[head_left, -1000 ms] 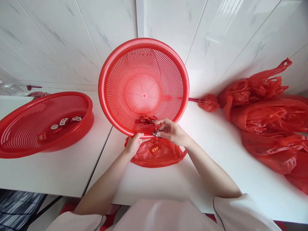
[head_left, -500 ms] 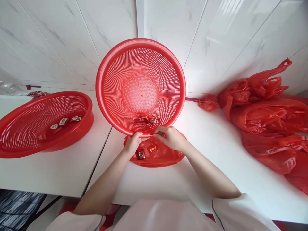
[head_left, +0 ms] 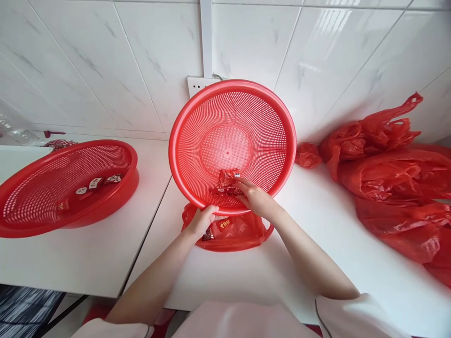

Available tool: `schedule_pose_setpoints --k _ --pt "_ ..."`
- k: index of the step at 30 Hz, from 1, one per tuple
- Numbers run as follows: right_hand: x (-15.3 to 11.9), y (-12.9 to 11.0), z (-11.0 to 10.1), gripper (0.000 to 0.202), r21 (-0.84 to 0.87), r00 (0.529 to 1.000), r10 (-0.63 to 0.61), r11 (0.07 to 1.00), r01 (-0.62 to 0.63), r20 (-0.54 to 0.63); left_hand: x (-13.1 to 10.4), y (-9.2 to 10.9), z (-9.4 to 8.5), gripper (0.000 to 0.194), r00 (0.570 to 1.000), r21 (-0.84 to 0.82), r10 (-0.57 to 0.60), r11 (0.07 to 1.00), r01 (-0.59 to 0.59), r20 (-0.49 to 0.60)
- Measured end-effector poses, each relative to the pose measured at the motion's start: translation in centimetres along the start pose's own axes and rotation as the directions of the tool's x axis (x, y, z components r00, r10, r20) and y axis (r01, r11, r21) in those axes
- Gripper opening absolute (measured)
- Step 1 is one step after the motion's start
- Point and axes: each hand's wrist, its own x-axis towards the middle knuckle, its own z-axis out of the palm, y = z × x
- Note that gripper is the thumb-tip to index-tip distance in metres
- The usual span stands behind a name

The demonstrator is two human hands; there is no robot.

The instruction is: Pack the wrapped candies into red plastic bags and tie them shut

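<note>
A red perforated basket (head_left: 232, 87) is tilted on its side, its opening facing me. Its lower rim is gripped by my left hand (head_left: 205, 219), thumb over the edge. My right hand (head_left: 256, 197) reaches inside the basket, its fingers on small red wrapped packets (head_left: 229, 178) lying on the lower wall; whether it grips one is hard to tell. Under the basket's rim lies an open red plastic bag (head_left: 236, 241) with a yellow-lettered red packet (head_left: 223, 224) and a dark packet (head_left: 207, 234) in it.
A second tilted red basket (head_left: 105, 206) with several packets (head_left: 95, 182) stands at the left. Full-looking red plastic bags (head_left: 391, 173) lie at the right. Behind are a tiled wall and a socket (head_left: 198, 86).
The basket has shifted right and slightly down in view, along with my left hand. My right hand has moved from the rim into the basket, and the packets there lie differently.
</note>
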Motion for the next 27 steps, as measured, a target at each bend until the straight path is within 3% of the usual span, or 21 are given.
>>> schedule_pose_setpoints --k 5,11,14,17,19,24,27 --pt "0.2 0.0 -0.3 0.032 0.117 0.998 0.048 0.992 -0.042 -0.049 -0.1 0.4 0.0 0.026 0.999 0.018 -0.013 1.0 0.014 -0.033" --pt "0.2 -0.4 -1.3 0.03 0.285 0.989 0.121 0.954 -0.093 -0.082 0.2 0.9 -0.4 0.023 0.994 0.043 0.05 0.998 -0.046 -0.096" --pt "-0.2 -0.5 -2.0 0.026 0.355 0.992 0.128 0.927 -0.122 0.006 0.4 0.8 -0.8 0.021 0.987 0.034 0.077 0.997 -0.073 -0.142" --pt "-0.6 -0.9 -2.6 0.021 0.448 0.981 0.044 0.885 -0.125 0.187 0.6 0.8 -1.0 0.023 0.98 0.011 0.103 0.995 -0.103 -0.17" --pt "-0.7 -1.4 -2.6 0.018 0.433 0.972 -0.007 0.896 -0.099 0.236 0.6 0.8 -1.0 0.026 0.98 0.002 0.108 0.994 -0.109 -0.166" --pt "-0.4 -2.0 -1.4 0.019 0.214 0.999 -0.012 0.977 0.018 -0.031 0.1 0.7 -0.3 0.028 0.989 0.017 0.079 0.997 -0.078 -0.122" --pt "-0.3 -1.8 -0.2 0.03 0.176 0.997 -0.061 0.982 0.07 -0.055 -0.4 0.2 0.5 0.027 0.997 0.045 0.035 0.998 -0.032 -0.074"
